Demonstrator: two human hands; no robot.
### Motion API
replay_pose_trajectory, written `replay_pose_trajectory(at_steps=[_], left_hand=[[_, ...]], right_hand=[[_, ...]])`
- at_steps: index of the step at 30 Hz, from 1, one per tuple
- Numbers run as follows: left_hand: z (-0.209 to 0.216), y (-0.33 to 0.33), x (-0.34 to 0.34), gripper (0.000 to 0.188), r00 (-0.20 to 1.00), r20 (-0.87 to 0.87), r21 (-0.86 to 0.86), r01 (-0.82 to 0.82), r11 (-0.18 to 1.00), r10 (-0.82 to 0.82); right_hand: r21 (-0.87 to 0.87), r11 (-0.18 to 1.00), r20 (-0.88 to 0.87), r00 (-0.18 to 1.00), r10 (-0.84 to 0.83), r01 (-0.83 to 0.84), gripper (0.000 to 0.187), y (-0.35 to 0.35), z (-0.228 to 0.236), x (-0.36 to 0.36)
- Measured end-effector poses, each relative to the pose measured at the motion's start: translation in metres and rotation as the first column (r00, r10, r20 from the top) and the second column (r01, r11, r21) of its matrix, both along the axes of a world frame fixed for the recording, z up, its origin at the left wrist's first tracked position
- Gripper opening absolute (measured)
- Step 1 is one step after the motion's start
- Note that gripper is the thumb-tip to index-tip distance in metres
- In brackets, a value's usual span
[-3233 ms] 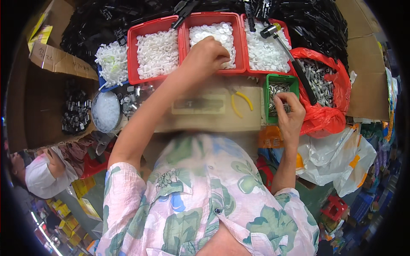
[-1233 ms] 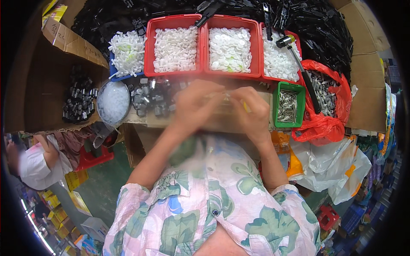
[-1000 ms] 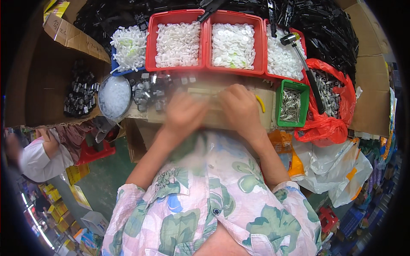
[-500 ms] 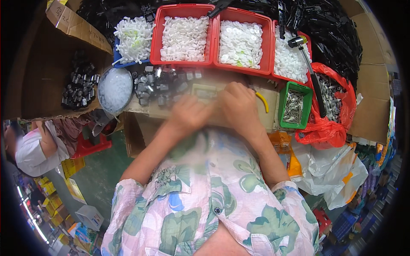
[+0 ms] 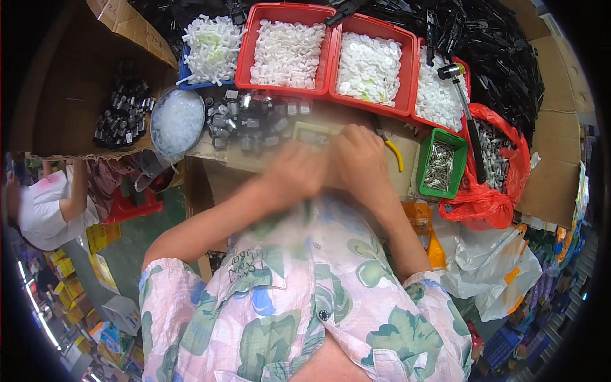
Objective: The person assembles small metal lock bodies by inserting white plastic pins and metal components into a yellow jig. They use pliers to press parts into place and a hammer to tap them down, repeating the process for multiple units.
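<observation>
My left hand (image 5: 295,169) is curled closed and somewhat blurred over the front of the cardboard work surface (image 5: 245,160). Close to its right, my right hand (image 5: 360,158) is closed too, knuckles up. Whatever the fingers of either hand hold is hidden or too small to make out. Just beyond the hands lies a pale rectangular block (image 5: 312,134), partly covered by them. Yellow-handled pliers (image 5: 394,155) lie right of my right hand. Several small grey metal-looking pieces (image 5: 249,125) are spread beyond my left hand.
Red bins (image 5: 289,54) of white plastic parts line the back, beside a blue tray (image 5: 186,71). A clear bowl (image 5: 178,124) stands left. At right are a green bin (image 5: 440,162) of metal pins, a hammer (image 5: 471,121) and a red bag (image 5: 487,204). A person (image 5: 54,204) is far left.
My left hand has shifted slightly right and down, its elbow swinging out to the left. The right hand stays closed in nearly the same place. The view has tilted slightly.
</observation>
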State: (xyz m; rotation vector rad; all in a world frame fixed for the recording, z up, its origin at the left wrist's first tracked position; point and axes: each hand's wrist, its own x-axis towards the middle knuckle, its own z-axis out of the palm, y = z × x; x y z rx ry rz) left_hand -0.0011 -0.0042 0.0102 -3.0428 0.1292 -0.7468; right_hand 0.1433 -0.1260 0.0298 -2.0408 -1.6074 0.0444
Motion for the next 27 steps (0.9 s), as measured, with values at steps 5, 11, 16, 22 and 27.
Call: replay_pose_trajectory(at_steps=[5,11,16,22,27], left_hand=[[0.009,0.002,0.001,0.033,1.0,-0.018,-0.117,0.011,0.993,-0.013],[0.039,0.008,0.022,0.026,0.999,0.002,-0.304,0.046,0.951,-0.047],[0.045,0.01,0.077,0.018,0.988,0.118,-0.442,0.145,0.885,-0.103],[0.042,-0.002,0.161,0.01,0.975,0.175,-0.543,0.214,0.812,-0.14],[0.031,-0.014,0.209,0.007,0.979,0.181,-0.499,0.174,0.849,-0.094]], right_hand=[[0.136,0.983,-0.134,0.986,-0.101,0.119,0.013,-0.016,0.011,0.009],[0.146,0.859,-0.117,0.871,-0.478,0.491,0.013,-0.087,0.024,0.064],[-0.081,0.789,0.075,0.794,-0.604,0.608,0.011,-0.125,0.007,0.079],[-0.048,0.793,0.05,0.795,-0.605,0.607,0.008,-0.122,0.008,0.082],[-0.036,0.758,-0.057,0.756,-0.652,0.651,0.006,-0.13,0.002,0.086]])
